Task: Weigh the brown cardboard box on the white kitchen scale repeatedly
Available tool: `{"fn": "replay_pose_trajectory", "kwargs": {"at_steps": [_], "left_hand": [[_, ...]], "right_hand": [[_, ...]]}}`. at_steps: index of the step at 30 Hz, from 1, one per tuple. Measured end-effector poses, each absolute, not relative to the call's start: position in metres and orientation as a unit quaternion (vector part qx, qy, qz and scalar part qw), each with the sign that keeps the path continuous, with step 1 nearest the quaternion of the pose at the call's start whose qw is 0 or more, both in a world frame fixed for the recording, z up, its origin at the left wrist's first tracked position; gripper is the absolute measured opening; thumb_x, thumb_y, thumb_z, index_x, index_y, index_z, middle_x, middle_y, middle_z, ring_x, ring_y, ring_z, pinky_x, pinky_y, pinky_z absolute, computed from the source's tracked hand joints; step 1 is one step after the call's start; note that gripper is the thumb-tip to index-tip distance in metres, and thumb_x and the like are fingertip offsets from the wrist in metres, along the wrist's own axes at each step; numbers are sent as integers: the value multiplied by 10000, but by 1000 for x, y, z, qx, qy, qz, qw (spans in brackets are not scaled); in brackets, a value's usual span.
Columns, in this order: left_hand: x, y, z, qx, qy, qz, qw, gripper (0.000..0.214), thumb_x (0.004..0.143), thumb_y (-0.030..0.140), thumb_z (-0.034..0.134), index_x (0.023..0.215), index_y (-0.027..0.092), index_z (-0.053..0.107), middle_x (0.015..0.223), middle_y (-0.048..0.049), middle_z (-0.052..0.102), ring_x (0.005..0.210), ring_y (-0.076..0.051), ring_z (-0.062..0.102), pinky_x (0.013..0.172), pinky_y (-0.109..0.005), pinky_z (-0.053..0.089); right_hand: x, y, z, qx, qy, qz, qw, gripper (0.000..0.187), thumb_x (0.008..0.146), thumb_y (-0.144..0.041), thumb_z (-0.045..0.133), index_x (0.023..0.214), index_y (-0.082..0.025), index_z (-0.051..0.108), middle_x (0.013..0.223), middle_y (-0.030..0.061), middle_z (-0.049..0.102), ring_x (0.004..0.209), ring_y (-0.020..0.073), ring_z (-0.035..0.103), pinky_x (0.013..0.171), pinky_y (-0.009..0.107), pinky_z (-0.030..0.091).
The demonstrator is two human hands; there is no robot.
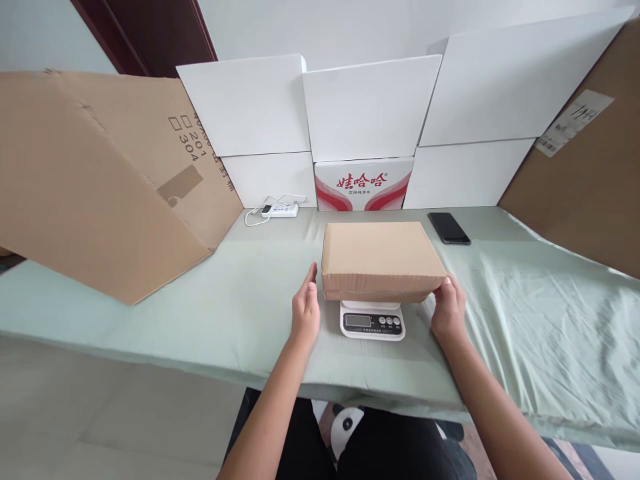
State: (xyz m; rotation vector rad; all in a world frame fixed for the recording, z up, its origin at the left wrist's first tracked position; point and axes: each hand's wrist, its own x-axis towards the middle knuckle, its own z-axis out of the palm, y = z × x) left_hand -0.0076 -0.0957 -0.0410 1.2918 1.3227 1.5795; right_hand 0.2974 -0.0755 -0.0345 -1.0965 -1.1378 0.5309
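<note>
A closed brown cardboard box [383,250] lies flat over a white kitchen scale [373,322], hiding the weighing plate. The scale's grey display and its buttons stick out in front; no reading can be made out on the display. My left hand [306,310] is held upright by the box's left side, fingers straight, with a small gap to the cardboard. At the box's right front corner, my right hand [449,303] has its thumb and fingers on the edge.
A dark smartphone [449,228] rests behind the box to the right. At the back left lies a white power strip [280,211] with its cable. White boxes [373,110] form a wall behind, and large cardboard sheets [115,180] flank the pale green tablecloth [240,287].
</note>
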Motion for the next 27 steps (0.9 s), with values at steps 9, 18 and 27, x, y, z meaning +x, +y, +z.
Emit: {"fn": "replay_pose_trajectory", "kwargs": {"at_steps": [9,18,27], "left_hand": [[-7,-96,-36,518,509,589,354,899,1065,916,458,1568,236,764,1701,-165,716,1695,-382,581,1449,-574,433],[-6,-96,-28,544,501,577,348,884,1064,923,439,1515,253,799,1591,-152,799,1624,-376,658,1389,-551,514],[-5,-100,-25,557,457,581,378,821,1081,855,517,1618,266,711,1649,-144,759,1674,-382,599,1432,-553,443]], "right_hand": [[289,-80,-25,-527,-433,304,664,343,969,-547,693,807,-251,631,718,-38,487,672,153,435,612,304,361],[290,-81,-25,-522,-441,283,673,454,999,-562,659,705,-258,493,661,-43,421,637,148,380,600,319,304],[291,-77,-25,-544,-473,178,670,508,1037,-710,541,1042,-243,742,957,41,725,898,251,638,844,405,494]]}}
